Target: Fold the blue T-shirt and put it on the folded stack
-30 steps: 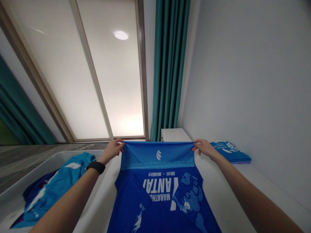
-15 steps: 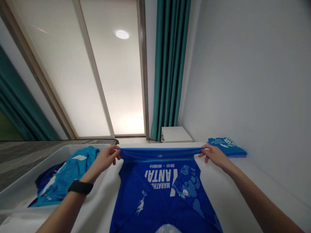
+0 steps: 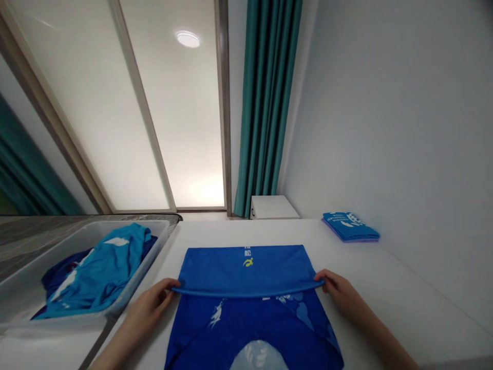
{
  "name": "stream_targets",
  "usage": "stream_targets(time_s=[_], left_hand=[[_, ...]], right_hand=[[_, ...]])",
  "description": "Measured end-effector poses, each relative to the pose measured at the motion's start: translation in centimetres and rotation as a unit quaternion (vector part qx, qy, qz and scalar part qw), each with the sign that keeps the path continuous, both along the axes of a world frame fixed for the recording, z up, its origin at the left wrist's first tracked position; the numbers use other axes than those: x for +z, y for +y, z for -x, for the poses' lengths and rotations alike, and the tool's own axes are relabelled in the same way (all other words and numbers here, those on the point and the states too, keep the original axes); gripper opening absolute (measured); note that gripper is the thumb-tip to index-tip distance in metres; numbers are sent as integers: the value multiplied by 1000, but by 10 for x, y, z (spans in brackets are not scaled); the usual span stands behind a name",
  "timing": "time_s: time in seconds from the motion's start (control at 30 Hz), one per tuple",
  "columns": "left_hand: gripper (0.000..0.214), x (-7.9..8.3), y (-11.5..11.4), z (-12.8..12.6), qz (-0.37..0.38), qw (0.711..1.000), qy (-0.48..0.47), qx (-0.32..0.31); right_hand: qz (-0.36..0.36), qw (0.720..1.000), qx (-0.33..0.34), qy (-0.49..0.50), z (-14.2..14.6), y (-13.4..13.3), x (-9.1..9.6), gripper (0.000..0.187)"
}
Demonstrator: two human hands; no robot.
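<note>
Item: blue printed shirt (image 3: 246, 270), flat on the white table (image 3: 404, 293), far part doubled over toward the person; left hand (image 3: 152, 300) and right hand (image 3: 339, 290) each pinch one end of the fold edge. Risk, as judged: the edge bows slightly mid-span, so an uneven pull or one-sided release would likely skew the fold and wrinkle the layer beneath.

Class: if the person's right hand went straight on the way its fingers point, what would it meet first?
The right hand points left and already grips the folded edge of the blue shirt. It would likely run over that shirt first, toward the left hand.
</note>
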State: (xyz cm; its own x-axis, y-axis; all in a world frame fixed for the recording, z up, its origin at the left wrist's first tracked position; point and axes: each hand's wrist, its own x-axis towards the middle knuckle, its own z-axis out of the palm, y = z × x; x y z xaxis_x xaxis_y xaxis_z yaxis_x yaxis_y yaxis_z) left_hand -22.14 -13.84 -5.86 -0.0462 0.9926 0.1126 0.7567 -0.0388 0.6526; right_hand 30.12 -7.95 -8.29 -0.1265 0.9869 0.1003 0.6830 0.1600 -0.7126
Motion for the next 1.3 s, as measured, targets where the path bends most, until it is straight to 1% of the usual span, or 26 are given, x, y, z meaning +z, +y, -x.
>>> stream_targets(time_s=[0.07, 0.13, 0.27, 0.37, 0.63, 0.73, 0.87, 1.1, 1.2, 1.3], left_hand=[[39, 0, -3, 0, -31, 999, -14, -7], [39, 1, -5, 0, -51, 998, -27, -10], [41, 0, -5, -4, -28, 999, -16, -19], [44, -4, -3, -7, -17, 1000, 2, -17], [42, -13, -1, -5, -23, 1000, 11, -1], [41, -14, -1, -5, -30, 1000, 6, -2], [42, -12, -2, -6, -27, 1000, 2, -4], [41, -10, -3, -5, -19, 1000, -14, -5], [40, -10, -3, -6, -21, 1000, -19, -2], [40, -9, -4, -7, -23, 1000, -19, 0]], right_hand=[[-8, 1000, -15, 10, 0, -1, 1, 33], [-14, 999, -23, 18, 3, -3, 3, 33], [-53, 998, -40, -2, 14, -9, 6, 26], [-68, 996, -40, -30, 18, -11, 2, 22], [-115, 986, -30, -115, 13, -12, -13, 30], [-131, 982, -37, -133, 13, -14, -15, 31], [-135, 978, -45, -150, 14, -15, -12, 31], [-126, 982, -52, -132, 13, -13, -8, 34], [-138, 982, -68, -113, 12, -12, -10, 35], [-167, 978, -76, -97, 10, -10, -11, 34]])
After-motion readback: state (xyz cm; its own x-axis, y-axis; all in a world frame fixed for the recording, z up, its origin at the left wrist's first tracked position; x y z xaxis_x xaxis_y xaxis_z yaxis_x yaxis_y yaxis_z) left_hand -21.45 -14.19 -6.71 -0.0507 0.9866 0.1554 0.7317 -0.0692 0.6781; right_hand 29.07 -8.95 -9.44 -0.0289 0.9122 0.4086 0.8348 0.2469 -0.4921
